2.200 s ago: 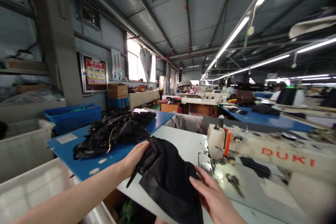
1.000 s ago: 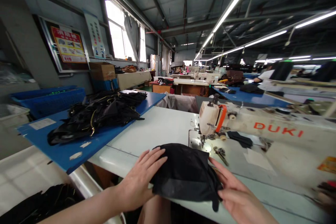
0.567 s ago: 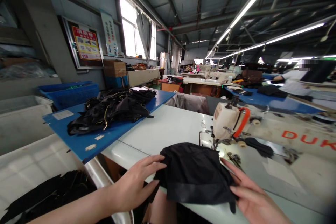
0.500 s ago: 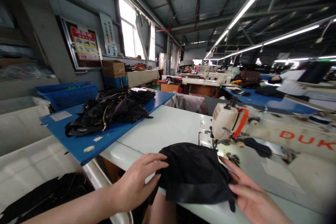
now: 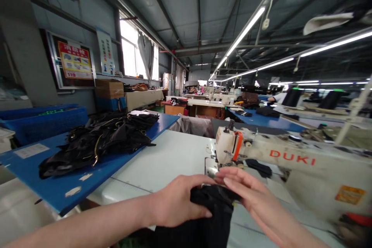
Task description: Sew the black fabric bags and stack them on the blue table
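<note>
– L hand [image 5: 180, 203]?
– Clamped on black cloth [image 5: 213, 217], bunched at front edge of white table [image 5: 162, 159].
– R hand [image 5: 252, 201]?
– Open, fingers flat, tips touching cloth top, just before DUKI sewing machine [image 5: 290, 159].
– Elsewhere?
– Black pile [image 5: 95, 143] on blue board [image 5: 58, 186], well apart to the left.

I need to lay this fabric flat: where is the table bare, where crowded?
Bare: the white table between the blue board and the sewing machine; also the board's near end. Crowded: the black pile on the board, and before the machine, where left hand and right hand handle the black fabric.
</note>
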### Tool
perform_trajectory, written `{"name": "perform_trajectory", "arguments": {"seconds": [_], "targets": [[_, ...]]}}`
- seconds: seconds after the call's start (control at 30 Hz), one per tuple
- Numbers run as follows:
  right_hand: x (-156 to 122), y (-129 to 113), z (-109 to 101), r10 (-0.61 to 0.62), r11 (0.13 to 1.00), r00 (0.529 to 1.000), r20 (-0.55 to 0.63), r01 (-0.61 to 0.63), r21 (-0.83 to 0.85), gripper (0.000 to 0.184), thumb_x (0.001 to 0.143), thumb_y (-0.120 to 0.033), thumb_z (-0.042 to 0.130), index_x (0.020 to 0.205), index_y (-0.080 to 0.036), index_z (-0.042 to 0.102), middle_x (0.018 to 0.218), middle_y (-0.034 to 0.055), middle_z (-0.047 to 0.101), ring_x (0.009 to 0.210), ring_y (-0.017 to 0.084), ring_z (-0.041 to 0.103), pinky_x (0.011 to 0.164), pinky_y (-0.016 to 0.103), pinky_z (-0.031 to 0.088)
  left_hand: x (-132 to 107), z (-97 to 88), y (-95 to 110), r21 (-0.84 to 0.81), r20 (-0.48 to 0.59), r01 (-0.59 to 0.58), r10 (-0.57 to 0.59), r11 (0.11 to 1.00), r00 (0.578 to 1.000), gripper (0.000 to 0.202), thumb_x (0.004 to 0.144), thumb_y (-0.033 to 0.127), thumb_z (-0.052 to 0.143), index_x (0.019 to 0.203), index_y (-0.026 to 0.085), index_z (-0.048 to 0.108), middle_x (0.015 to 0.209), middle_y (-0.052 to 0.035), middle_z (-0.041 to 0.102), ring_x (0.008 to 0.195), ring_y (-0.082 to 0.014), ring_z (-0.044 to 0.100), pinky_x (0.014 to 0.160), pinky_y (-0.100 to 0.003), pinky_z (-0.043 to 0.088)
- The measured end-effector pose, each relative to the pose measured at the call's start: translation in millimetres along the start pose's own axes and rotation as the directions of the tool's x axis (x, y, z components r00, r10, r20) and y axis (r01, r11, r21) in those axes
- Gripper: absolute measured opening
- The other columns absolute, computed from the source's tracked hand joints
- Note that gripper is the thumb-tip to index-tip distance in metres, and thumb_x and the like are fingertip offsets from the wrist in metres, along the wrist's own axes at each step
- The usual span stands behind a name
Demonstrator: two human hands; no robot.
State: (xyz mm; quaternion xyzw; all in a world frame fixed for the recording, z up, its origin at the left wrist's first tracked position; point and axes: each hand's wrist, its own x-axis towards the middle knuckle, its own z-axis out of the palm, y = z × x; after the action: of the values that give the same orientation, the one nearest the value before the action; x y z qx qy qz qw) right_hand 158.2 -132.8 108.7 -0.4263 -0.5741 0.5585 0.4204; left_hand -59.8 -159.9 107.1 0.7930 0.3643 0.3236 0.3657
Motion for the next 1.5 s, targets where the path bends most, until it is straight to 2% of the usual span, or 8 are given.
{"name": "perform_trajectory", "arguments": {"seconds": [0.13,0.3,0.43,0.53,0.67,0.83,1.23,1.5], "targets": [[-15,22,0,-0.182,0.975,0.941,-0.286,0.136,-0.174,0.036,0.073,-0.05,0.068,0.098,-0.025,0.067,0.1,0.0053,0.069,0.1,0.027,0.06,0.09,0.035,0.046,-9,0.0,-2,-0.021,-0.206,0.054,-0.057,0.998,0.977,0.054,0.077,0.023,0.07,0.127,0.031,0.052,0.118,0.0043,0.064,0.108,-0.0188,0.06,0.1,-0.029,0.043],[-27,45,38,-0.141,0.984,0.989,0.054,0.146,-0.103,0.035,0.073,-0.045,0.069,0.101,-0.024,0.066,0.097,0.0068,0.069,0.096,0.026,0.063,0.085,0.035,0.051,-6,-24.8,18,0.337,-0.358,0.034,0.095,0.941,0.929,0.04,0.087,0.034,0.058,0.127,0.03,0.052,0.116,0.0011,0.066,0.105,-0.0218,0.063,0.094,-0.031,0.046],[6,13,84,-0.285,0.954,0.95,0.123,0.27,0.126,0.034,0.077,-0.032,0.066,0.11,-0.025,0.062,0.114,0.004,0.065,0.112,0.025,0.056,0.099,0.04,0.04,11,-38.0,35,0.705,-0.306,0.021,0.277,0.709,0.911,0.036,0.094,0.04,0.042,0.125,0.024,0.052,0.096,-0.0055,0.071,0.085,-0.0247,0.067,0.079,-0.034,0.049],[32,-2,98,-0.271,0.92,0.957,0.102,0.227,0.319,0.037,0.07,-0.024,0.07,0.107,-0.024,0.063,0.111,0.0013,0.067,0.111,0.023,0.056,0.1,0.037,0.038,20,-35.4,25,0.715,-0.35,0.072,0.267,0.695,0.898,0.028,0.095,0.033,0.039,0.118,0.024,0.052,0.092,-0.0044,0.069,0.084,-0.0229,0.066,0.075,-0.031,0.047],[45,34,85,0.044,0.87,0.991,0.123,-0.099,0.482,0.026,0.061,-0.019,0.072,0.087,-0.019,0.067,0.092,0.0023,0.071,0.093,0.02,0.063,0.087,0.031,0.045,15,-15.9,-17,0.477,-0.364,0.178,0.009,0.861,0.931,0.029,0.091,0.023,0.039,0.119,0.026,0.047,0.082,0.0014,0.067,0.076,-0.019,0.064,0.07,-0.027,0.045],[36,90,63,0.22,0.838,0.973,0.067,-0.224,0.497,0.024,0.064,-0.033,0.07,0.082,-0.018,0.066,0.078,0.0043,0.071,0.072,0.018,0.065,0.072,0.031,0.049,3,15.2,-57,0.267,-0.21,0.248,-0.195,0.931,0.958,0.043,0.083,0.015,0.042,0.124,0.024,0.045,0.078,0.0019,0.063,0.08,-0.0179,0.062,0.075,-0.025,0.044],[25,107,62,0.181,0.889,0.983,-0.04,-0.146,0.434,0.013,0.06,-0.023,0.073,0.059,-0.019,0.06,0.053,-0.0043,0.06,0.058,0.015,0.056,0.056,0.024,0.042,42,33.8,-32,0.668,-0.146,0.239,-0.19,0.705,0.971,0.024,0.086,0.039,0.043,0.082,0.02,0.056,0.086,-0.0061,0.059,0.074,-0.0245,0.061,0.064,-0.032,0.041],[25,114,64,0.172,0.864,0.981,-0.085,-0.109,0.492,0.029,0.056,-0.035,0.078,0.079,-0.02,0.068,0.074,0.0023,0.071,0.074,0.023,0.066,0.066,0.03,0.048,60,27.0,-50,0.485,-0.126,0.272,-0.241,0.831,0.962,0.003,0.07,0.018,0.05,0.068,0.019,0.05,0.07,-0.0003,0.055,0.067,-0.0176,0.053,0.059,-0.026,0.035]]}}
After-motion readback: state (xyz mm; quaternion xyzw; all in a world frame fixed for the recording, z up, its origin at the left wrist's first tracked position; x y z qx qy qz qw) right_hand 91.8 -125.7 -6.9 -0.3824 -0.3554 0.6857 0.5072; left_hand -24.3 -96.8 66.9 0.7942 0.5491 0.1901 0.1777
